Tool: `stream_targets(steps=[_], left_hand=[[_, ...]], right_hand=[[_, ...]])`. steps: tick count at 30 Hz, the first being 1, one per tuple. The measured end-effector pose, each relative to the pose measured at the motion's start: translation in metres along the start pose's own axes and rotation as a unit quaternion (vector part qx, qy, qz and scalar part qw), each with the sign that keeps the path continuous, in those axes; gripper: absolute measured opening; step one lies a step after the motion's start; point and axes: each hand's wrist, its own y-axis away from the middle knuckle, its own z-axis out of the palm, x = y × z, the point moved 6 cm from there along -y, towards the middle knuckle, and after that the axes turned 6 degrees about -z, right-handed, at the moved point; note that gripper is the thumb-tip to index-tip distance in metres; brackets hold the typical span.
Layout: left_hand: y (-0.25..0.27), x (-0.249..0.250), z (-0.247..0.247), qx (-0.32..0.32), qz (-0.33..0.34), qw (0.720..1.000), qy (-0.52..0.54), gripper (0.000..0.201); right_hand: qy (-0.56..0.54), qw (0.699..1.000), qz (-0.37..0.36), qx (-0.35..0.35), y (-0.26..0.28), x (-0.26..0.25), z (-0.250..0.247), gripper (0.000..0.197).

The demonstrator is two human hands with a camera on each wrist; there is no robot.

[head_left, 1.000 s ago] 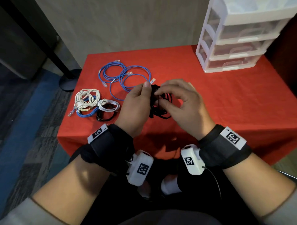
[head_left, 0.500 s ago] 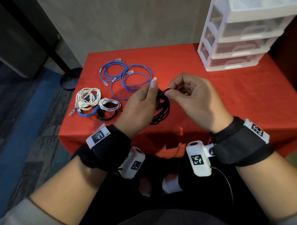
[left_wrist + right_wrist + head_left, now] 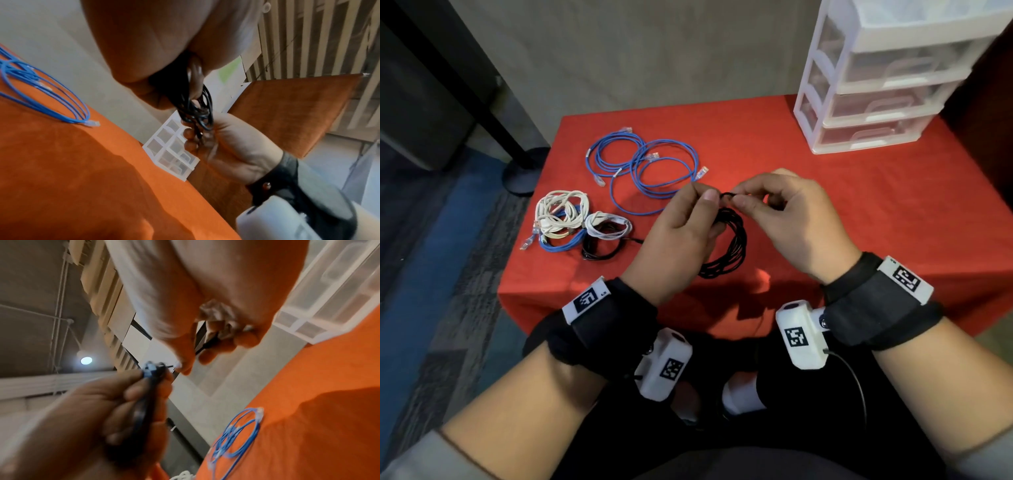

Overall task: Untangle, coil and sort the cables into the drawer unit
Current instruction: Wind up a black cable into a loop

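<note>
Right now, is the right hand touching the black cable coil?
Touching. In the head view the right hand pinches the top of the black cable coil beside the left hand; the left wrist view shows fingers around the strands.

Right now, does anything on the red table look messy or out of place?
Yes: at the left edge, the cream and blue cable bundle lies tangled together, overlapping a white and black coil. The loose blue network cables sprawl uncoiled. Nothing looks damaged.
</note>
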Motion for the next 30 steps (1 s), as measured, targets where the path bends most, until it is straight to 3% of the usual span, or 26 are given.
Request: stream_targets(steps=[3, 6, 7, 10, 11, 15, 24, 27, 30], left_hand=[[0.0, 0.0, -0.002, 0.047, 0.014, 0.999, 0.007, 0.015], [-0.002, -0.003, -0.004, 0.068, 0.001, 0.997, 0.031, 0.009], [-0.002, -0.003, -0.005, 0.067, -0.002, 0.997, 0.036, 0.007], [-0.003, 0.001, -0.007, 0.066, -0.005, 0.997, 0.041, 0.01], [-0.003, 0.002, -0.007, 0.064, -0.003, 0.997, 0.045, 0.011], [-0.006, 0.0, -0.009, 0.069, 0.014, 0.997, 0.023, 0.016], [-0.006, 0.001, -0.009, 0.047, 0.11, 0.986, -0.12, 0.024], [-0.008, -0.002, -0.012, 0.055, 0.105, 0.981, -0.151, 0.023], [-0.01, -0.005, -0.014, 0.047, 0.103, 0.981, -0.157, 0.019]], right_hand=[[-0.025, 1.0, -0.003, -0.008, 0.006, -0.004, 0.01, 0.017], [-0.02, 0.998, 0.031, -0.043, 0.014, 0.002, 0.02, 0.055], [-0.054, 0.995, 0.047, -0.068, 0.018, 0.003, 0.023, 0.058], [-0.181, 0.977, 0.033, -0.111, 0.026, -0.008, 0.031, 0.019], [-0.216, 0.97, 0.036, -0.105, 0.026, -0.008, 0.031, 0.015], [-0.341, 0.932, 0.099, -0.072, 0.022, -0.002, 0.032, 0.02], [-0.492, 0.848, 0.191, -0.058, 0.028, -0.002, 0.041, 0.03], [-0.54, 0.814, 0.212, -0.035, 0.029, -0.002, 0.041, 0.039], [-0.549, 0.809, 0.206, -0.038, 0.029, -0.004, 0.038, 0.046]])
